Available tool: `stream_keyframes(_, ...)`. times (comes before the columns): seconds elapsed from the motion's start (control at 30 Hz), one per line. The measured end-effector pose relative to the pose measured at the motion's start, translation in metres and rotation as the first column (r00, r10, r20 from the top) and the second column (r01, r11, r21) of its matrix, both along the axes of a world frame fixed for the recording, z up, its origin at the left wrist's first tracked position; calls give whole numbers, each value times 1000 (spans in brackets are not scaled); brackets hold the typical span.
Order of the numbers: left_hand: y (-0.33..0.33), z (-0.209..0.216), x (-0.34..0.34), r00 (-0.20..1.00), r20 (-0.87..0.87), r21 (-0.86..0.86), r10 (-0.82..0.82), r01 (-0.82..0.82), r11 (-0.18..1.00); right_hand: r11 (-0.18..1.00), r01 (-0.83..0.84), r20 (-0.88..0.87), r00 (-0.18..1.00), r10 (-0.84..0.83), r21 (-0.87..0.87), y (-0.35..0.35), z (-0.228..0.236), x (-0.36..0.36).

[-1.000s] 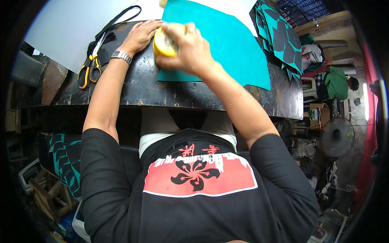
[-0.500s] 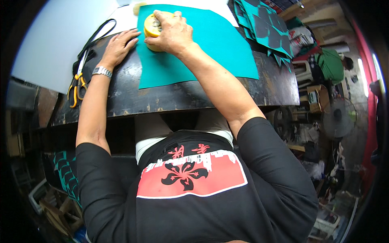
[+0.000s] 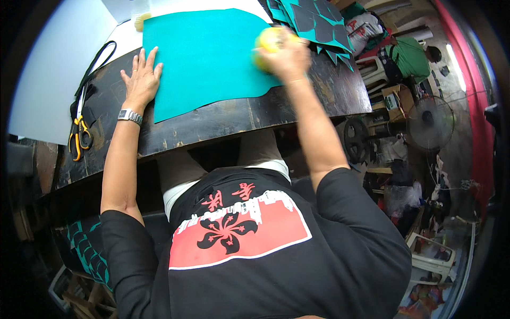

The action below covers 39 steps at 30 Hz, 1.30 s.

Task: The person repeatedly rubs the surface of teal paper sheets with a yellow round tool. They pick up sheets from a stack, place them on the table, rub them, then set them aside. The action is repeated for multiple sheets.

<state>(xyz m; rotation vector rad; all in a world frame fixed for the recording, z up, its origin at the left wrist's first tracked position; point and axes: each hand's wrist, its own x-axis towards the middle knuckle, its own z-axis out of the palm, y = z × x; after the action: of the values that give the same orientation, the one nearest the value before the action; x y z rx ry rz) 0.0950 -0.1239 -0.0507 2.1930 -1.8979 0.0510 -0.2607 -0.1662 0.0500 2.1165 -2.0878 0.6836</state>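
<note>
Teal sheet (image 3: 207,58) lies flat on black table (image 3: 223,119). Right hand (image 3: 292,58), blurred, fingers curled around round yellow thing (image 3: 270,41) at sheet's right edge. Left hand (image 3: 141,84) spread, gripping nothing, fingertips over left edge.

Tabletop (image 3: 212,121) before the teal sheet (image 3: 207,58) leaves passage; scissors (image 3: 79,123) obstruct left, stacked cut sheets (image 3: 316,25) back right.

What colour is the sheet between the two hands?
Teal green; the sheet shows in the head view.
</note>
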Motion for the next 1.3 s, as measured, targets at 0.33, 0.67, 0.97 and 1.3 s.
stream_keyframes(0.33,4,1,11,989,119,68,-88,80,994,777,-606,76,778,624,-173,95,-18,107)
stream_keyframes(0.67,8,7,-1,993,103,75,-48,41,996,978,206,-114,973,-203,22,21,14,-84)
stream_keyframes(0.97,34,3,21,977,135,63,-165,157,986,734,-665,130,722,679,-136,135,-19,170)
stream_keyframes(1.3,39,21,-1,987,140,111,-76,60,992,979,-84,413,911,-1,188,-42,19,-38)
